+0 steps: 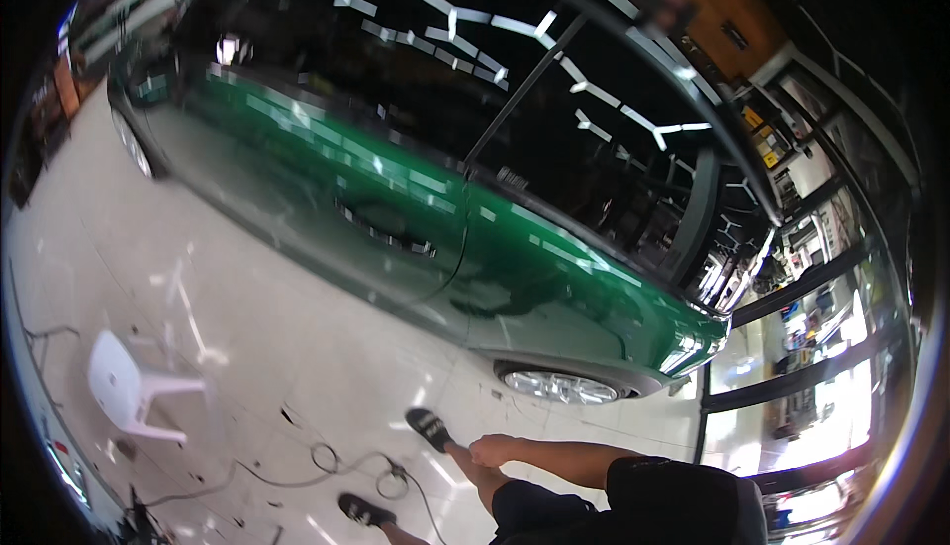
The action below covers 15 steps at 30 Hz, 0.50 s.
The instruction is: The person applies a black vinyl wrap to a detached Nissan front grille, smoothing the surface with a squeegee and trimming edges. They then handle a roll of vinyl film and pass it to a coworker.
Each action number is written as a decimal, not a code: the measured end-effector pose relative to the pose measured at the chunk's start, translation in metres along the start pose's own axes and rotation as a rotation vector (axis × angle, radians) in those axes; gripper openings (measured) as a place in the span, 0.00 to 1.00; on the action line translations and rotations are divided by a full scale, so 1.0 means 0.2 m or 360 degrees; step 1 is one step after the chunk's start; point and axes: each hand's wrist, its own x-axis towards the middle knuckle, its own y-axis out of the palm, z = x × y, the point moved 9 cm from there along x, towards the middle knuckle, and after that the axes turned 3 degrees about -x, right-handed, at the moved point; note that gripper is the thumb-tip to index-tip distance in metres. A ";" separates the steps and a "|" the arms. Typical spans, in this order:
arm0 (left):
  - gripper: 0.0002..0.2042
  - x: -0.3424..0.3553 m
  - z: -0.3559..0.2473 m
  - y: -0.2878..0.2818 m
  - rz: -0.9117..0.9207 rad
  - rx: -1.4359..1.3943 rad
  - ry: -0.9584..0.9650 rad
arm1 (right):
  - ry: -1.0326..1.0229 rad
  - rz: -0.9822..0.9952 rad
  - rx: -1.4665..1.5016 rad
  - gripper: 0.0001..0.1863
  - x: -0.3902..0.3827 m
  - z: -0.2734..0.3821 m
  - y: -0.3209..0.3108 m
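Note:
My right hand (490, 449) hangs in front of my leg at the lower middle, at the end of a bare forearm that comes out of a black sleeve (668, 495). Its fingers look curled in; whatever is in them, if anything, is too small to make out. The closest large thing is a glossy green car (564, 312), whose rear wheel (559, 387) is just beyond my hand, apart from it. A dark door handle (386, 228) shows on the car's side. My left hand is out of view.
On the pale tiled floor (267, 278) a white plastic stool (117, 377) stands at the left. A looped cable (287, 483) runs across the floor near my feet in dark slides (427, 428). Black-framed glass panels (792, 382) rise at the right.

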 end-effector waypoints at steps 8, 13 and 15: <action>0.11 0.05 -0.51 -0.86 -0.0522 -0.0229 0.0869 | 0.0149 -0.0843 -0.0356 0.18 -0.22 0.21 -1.07; 0.14 -0.07 -0.67 -1.44 -0.0680 -0.0578 0.0788 | -0.0038 -0.1865 0.0807 0.16 -0.91 0.50 -1.14; 0.24 -0.12 -0.69 -1.55 -0.0375 -0.0619 0.0692 | -0.0037 -0.1849 0.0879 0.14 -1.01 0.60 -0.89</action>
